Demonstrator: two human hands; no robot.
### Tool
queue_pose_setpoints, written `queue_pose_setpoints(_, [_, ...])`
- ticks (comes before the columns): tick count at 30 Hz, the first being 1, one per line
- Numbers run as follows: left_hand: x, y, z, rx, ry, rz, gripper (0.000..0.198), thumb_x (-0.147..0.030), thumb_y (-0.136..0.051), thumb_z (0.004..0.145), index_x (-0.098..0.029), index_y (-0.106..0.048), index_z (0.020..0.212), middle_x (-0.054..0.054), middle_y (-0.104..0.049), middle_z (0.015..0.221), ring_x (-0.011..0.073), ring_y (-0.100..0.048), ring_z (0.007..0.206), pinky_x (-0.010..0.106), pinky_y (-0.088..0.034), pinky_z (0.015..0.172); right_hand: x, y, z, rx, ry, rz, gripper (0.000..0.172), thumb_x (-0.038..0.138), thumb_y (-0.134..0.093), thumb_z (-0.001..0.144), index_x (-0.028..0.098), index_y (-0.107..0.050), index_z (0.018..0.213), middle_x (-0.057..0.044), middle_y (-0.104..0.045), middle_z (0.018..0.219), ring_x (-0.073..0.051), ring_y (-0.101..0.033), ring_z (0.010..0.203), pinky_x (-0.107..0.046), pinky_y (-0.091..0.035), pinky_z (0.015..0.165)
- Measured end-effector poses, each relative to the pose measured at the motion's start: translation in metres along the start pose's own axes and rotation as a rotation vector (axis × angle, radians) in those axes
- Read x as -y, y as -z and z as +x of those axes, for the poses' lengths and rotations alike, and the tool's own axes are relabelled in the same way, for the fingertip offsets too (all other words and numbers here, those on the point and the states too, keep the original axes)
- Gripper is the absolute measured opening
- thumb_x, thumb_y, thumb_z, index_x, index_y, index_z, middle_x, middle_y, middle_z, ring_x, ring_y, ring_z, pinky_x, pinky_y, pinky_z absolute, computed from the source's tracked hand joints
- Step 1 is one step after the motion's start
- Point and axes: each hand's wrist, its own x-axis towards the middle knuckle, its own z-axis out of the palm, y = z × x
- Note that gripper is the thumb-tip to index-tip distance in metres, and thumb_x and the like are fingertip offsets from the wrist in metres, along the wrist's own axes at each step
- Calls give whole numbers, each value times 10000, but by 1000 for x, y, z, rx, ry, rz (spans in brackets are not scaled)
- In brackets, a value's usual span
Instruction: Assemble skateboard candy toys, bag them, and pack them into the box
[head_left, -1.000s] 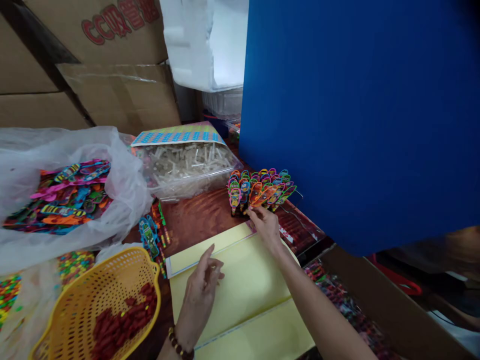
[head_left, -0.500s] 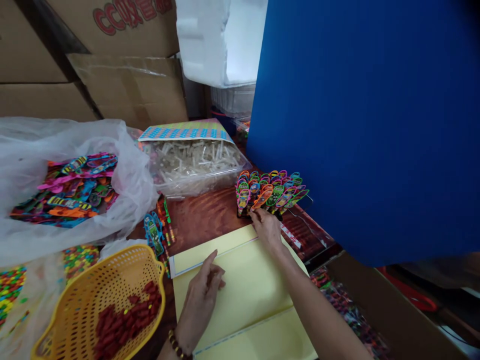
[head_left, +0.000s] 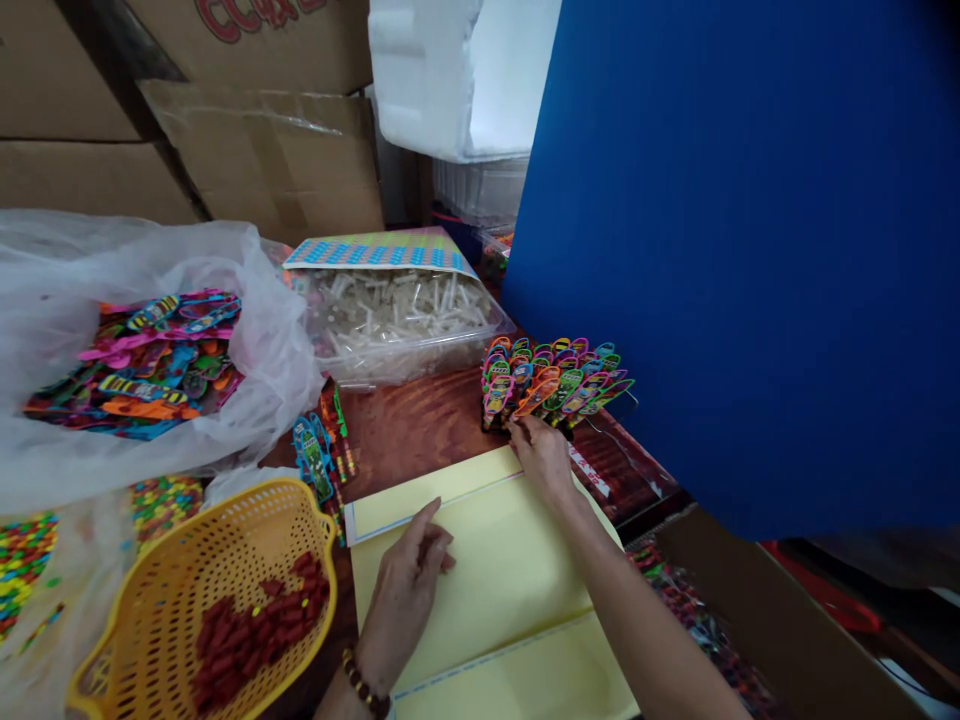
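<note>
The right hand (head_left: 546, 460) appears to pinch an orange toy (head_left: 538, 392) low, likely for control, while the left hand (head_left: 405, 580), loosely open over yellow paper (head_left: 502, 550), has the basket (head_left: 225, 515) alongside, presumably for reach.

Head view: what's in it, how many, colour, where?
boxes: several, brown, upper left
foam: one, white, top
panel: one, blue, right
bag: one, whitish, left
pieces: many, multicoloured, in bag
tub: one, clear, centre
tubes: many, whitish, in tub
card: one, patterned, over tub
basket: one, yellow, lower left
chunks: many, red, in basket
bits: many, multicoloured, lower left
toys: many, multicoloured, near panel and basket
paper: count unclear, yellow, lower centre
packets: many, multicoloured, lower right
table: one, reddish, centre
bracelet: one, dark, lower centre
left hand: one, bare, over paper
right hand: one, bare, grip at orange toy
</note>
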Motion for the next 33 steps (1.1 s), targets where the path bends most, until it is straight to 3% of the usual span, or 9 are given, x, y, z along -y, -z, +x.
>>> queue_pose_setpoints(11, [4, -1, 4, -9, -9, 7, 408, -390, -517, 858, -200, -545, 1217, 19, -640, 812, 148, -634, 663, 292, -511, 672, 6, -6, 4, 31, -47, -163, 255, 289, -452, 920, 172, -671, 977, -101, -711, 918, -199, -648, 797, -260, -369, 655])
queue_pose_setpoints(15, [8, -1, 3, -2, -14, -6, 372, -372, -503, 867, -195, -566, 1187, 26, -635, 838, 143, -629, 683, 293, -516, 690, 12, 7, 1, 93, -83, -176, 247, 300, -464, 914, 188, -683, 939, -99, -717, 905, -194, -649, 759, -262, -352, 615])
queue_pose_setpoints(18, [9, 0, 1, 23, -14, -24, 350, -336, -475, 877, -189, -561, 1183, 19, -609, 841, 132, -620, 698, 284, -512, 697, 25, 20, -12, 38, -101, -144, 283, 358, -464, 906, 175, -679, 923, -107, -715, 908, -220, -647, 779, -278, -364, 620])
queue_pose_setpoints(21, [5, 1, 1, 23, -38, -21, 332, -280, -450, 873, -164, -563, 1163, 29, -597, 843, 132, -611, 696, 284, -505, 690, 58, 18, -25, 62, -68, -68, 312, 376, -435, 912, 171, -668, 944, -105, -716, 910, -227, -650, 785, -291, -386, 636])
queue_pose_setpoints(24, [-4, 1, 1, 21, -78, 50, 255, -223, -433, 862, -140, -610, 1026, 45, -602, 817, 139, -585, 678, 276, -476, 663, 112, -2, -31, 303, 196, 48, 192, 323, -501, 876, 254, -679, 860, 4, -726, 890, -160, -658, 820, -237, -409, 682])
queue_pose_setpoints(26, [-11, 2, 0, 28, -131, 94, 205, -176, -427, 847, -144, -622, 901, 43, -600, 782, 145, -561, 682, 267, -444, 651, 152, -21, -27, 463, 314, 16, 221, 321, -463, 888, 255, -673, 907, -18, -719, 962, -182, -654, 908, -259, -422, 725])
queue_pose_setpoints(30, [-18, 4, 0, 50, -215, 94, 179, -91, -432, 783, -153, -600, 791, 37, -589, 759, 158, -540, 735, 257, -412, 656, 204, -49, -9, 560, 258, -42, 277, 313, -475, 854, 173, -684, 970, -141, -698, 1024, -265, -645, 975, -346, -439, 787])
queue_pose_setpoints(33, [-14, 5, 1, 41, -202, 118, 186, -109, -423, 796, -150, -605, 784, 37, -582, 738, 157, -537, 708, 263, -407, 647, 208, -55, 4, 631, 201, -14, 275, 321, -525, 804, 146, -711, 904, -170, -708, 961, -273, -664, 912, -330, -453, 725])
